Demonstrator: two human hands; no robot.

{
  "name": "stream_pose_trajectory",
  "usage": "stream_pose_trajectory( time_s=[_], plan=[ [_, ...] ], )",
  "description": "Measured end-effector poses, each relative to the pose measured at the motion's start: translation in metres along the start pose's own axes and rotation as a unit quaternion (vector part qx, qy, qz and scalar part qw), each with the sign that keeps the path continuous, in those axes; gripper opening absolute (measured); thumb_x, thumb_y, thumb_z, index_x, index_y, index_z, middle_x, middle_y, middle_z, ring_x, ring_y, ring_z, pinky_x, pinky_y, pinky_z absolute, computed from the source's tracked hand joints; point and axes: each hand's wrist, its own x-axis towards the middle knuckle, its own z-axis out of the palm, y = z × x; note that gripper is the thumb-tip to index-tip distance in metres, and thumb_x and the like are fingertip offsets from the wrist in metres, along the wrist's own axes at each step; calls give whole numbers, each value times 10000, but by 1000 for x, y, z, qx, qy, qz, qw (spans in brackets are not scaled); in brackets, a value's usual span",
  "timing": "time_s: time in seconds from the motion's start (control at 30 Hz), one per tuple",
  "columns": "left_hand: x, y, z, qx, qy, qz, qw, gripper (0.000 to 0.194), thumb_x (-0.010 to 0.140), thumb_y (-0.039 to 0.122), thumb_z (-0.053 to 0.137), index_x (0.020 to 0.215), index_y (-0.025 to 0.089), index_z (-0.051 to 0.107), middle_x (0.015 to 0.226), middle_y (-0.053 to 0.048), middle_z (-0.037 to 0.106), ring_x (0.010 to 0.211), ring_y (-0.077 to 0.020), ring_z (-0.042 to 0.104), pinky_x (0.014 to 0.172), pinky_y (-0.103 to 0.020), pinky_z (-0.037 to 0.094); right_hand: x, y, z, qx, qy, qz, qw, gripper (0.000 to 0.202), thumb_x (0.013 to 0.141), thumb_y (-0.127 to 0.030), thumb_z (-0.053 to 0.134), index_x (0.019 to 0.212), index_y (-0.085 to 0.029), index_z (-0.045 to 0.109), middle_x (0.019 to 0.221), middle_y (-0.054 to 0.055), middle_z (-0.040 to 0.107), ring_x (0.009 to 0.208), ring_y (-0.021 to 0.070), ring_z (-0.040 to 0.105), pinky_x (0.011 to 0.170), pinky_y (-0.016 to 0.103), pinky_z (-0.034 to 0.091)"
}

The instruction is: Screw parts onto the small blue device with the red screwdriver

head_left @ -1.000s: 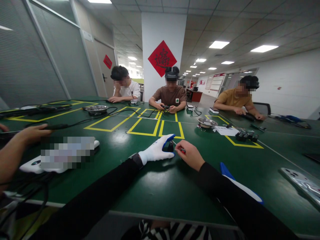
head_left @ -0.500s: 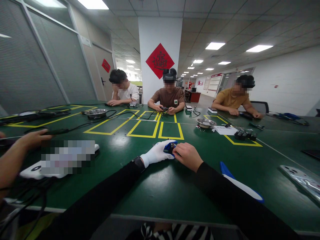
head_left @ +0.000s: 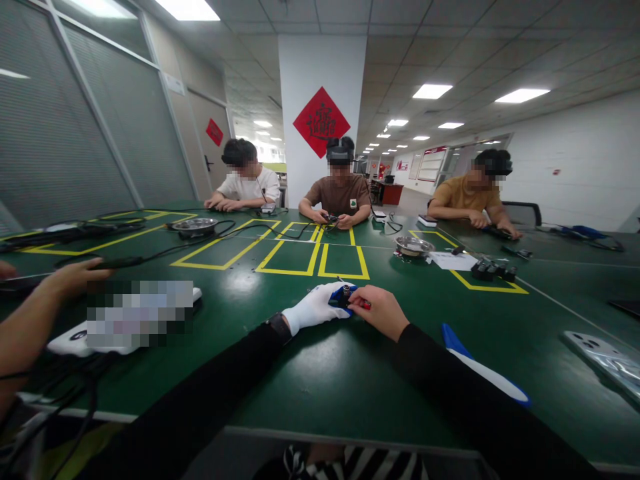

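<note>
My left hand (head_left: 316, 308), in a white glove with blue fingers, is closed around a small dark cylindrical part with a metallic top (head_left: 346, 291). Bare and pinched shut, my right hand (head_left: 384, 312) meets it from the right. A bit of a small red piece (head_left: 367, 305) shows between the right fingers; its kind is too small to make out. Both hands are together just above the green table (head_left: 280, 373). To the right of my right forearm lies a blue-and-white item that looks like a glove (head_left: 483, 370).
A phone (head_left: 607, 363) lies at the right, and a white device (head_left: 65, 341) at the left beside another person's hand (head_left: 75, 277). Metal bowls (head_left: 414, 247), black blocky parts (head_left: 493, 269), paper and cables are farther off. Several people sit around the table.
My right fingers have shifted slightly right, and the red piece now shows between them. The dark part's top is more visible. Across the table, the person in white has lowered a hand from the face.
</note>
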Motion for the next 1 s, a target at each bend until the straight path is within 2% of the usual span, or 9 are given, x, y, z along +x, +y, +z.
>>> stream_pose_trajectory(
  time_s=[0.17,0.3,0.5,0.57,0.63,0.7,0.83,0.9,1.0],
  plan=[
    [-1,2,1,33,1,7,999,568,685,341,724,1209,199,558,1175,-72,628,1088,-242,582,985,-384,433,2,4,-1,56,30,32,998,60,803,-245,613,834,-200,637,778,13,632,708,144,569,685,265,426],
    [-1,9,5,128,79,16,988,794,658,462,723,1342,188,428,1337,-116,504,1237,-281,465,1065,-424,353,4,12,0,62,117,81,988,83,830,-227,536,817,-181,604,837,40,614,818,175,554,750,295,427],
    [0,13,10,192,136,46,971,1025,581,570,733,1417,166,299,1426,-141,391,1310,-307,370,1113,-445,288,-1,20,13,45,23,132,990,253,704,-149,612,952,-180,581,958,56,583,851,175,554,770,292,429],
    [0,15,9,197,176,54,963,984,613,580,705,1414,171,305,1438,-134,378,1339,-315,326,1134,-463,241,-1,22,16,32,10,171,985,284,680,-128,621,956,-186,582,885,42,599,777,167,558,718,282,423],
    [-2,16,5,194,249,52,947,803,758,531,592,1418,178,301,1456,-119,357,1372,-297,270,1158,-473,172,-1,24,16,61,37,209,975,280,680,-132,628,950,-193,583,789,18,607,700,151,556,660,263,414],
    [-2,14,-1,179,335,38,924,595,899,414,405,1429,173,284,1476,-107,328,1397,-260,223,1174,-465,113,0,27,15,182,89,270,941,252,686,-167,648,925,-197,576,714,-6,613,586,121,544,573,233,409],
    [0,0,-10,112,436,-27,893,493,953,312,252,1411,148,329,1463,-112,350,1387,-227,256,1176,-434,151,6,30,16,396,156,391,816,160,755,-300,592,838,-189,513,541,-31,603,304,72,372,317,193,253],
    [3,-7,-9,62,429,-55,900,474,955,321,258,1381,155,384,1423,-107,413,1344,-215,345,1163,-414,208,11,29,15,421,179,408,790,140,810,-331,492,809,-191,480,502,-20,595,267,66,316,278,188,186],
    [3,-6,-3,35,366,-67,927,473,939,362,330,1366,174,403,1404,-106,441,1314,-215,393,1141,-407,260,22,26,10,465,212,417,751,158,849,-334,395,812,-197,462,548,-2,619,288,63,353,283,173,220]
  ],
)
